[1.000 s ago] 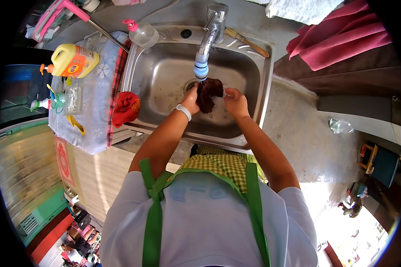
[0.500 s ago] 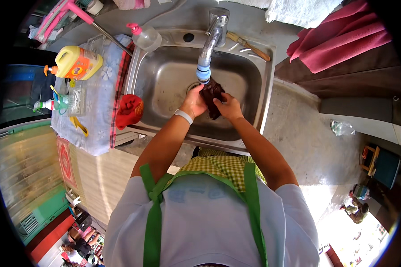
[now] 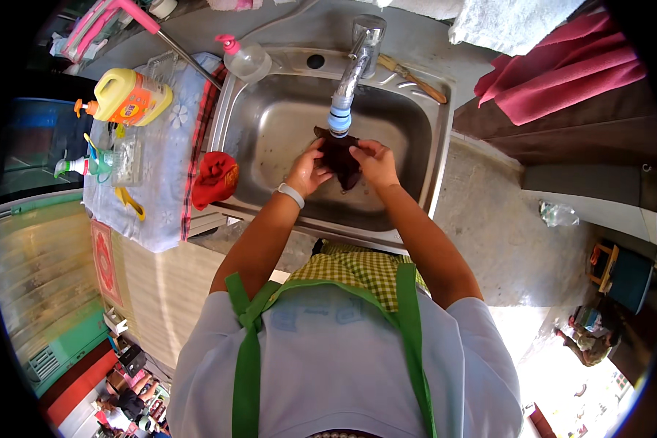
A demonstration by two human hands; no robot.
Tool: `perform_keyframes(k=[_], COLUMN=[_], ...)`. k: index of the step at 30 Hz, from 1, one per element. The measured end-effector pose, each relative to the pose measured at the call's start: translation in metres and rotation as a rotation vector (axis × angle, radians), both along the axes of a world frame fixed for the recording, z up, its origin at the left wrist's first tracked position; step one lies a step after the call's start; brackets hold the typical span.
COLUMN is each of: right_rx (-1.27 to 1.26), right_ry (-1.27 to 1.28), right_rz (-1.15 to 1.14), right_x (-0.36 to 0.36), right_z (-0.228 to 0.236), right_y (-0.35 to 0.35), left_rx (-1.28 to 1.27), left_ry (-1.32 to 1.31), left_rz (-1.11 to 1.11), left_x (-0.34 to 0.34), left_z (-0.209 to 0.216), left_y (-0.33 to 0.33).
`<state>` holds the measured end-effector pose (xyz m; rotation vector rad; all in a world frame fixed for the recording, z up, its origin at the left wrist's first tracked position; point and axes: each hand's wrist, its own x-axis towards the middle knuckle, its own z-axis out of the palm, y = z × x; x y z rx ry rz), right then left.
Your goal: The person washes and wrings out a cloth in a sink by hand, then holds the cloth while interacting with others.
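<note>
A wet, dark maroon cloth hangs spread out over the steel sink basin, right beneath the blue nozzle of the chrome faucet. My left hand pinches its left edge between thumb and fingers, with the lower fingers partly spread. On the other side, my right hand grips the right edge, fingers curled and thumb on top. Whether water is running from the nozzle is hard to make out. Part of the basin's drain is hidden behind the cloth and hands.
Left of the sink, a red fabric item lies by a cloth-covered stand holding a yellow pump bottle and a spray bottle. A clear pink-topped dispenser and a wooden-handled brush sit on the rim. Pink towels hang at right.
The cloth has gone from a narrow bunch to a wider, opened sheet. My left hand has moved left and slightly down, away from the nozzle; my right hand stays near its place.
</note>
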<state>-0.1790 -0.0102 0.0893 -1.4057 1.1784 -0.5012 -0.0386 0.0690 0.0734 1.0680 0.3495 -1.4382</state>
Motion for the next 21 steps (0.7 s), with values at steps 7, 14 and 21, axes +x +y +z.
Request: perform_keyframes(k=[7, 14, 21], right_rx=[-0.039, -0.321, 0.108], right_ry=[-0.282, -0.239, -0.239], right_rz=[0.295, 0.51, 0.523], right_x=[0.021, 0.003, -0.024], right_z=[0.028, 0.047, 0.005], right_y=[0.02, 0.046, 0.031], left_rx=[0.133, -0.313, -0.318], left_ry=[-0.516, -0.997, 0.208], left_rz=[-0.601, -0.33, 0.128], left_x=[-0.001, 0.008, -0.004], left_z=[-0.024, 0.005, 0.006], left_y=[0.019, -0.006, -0.019])
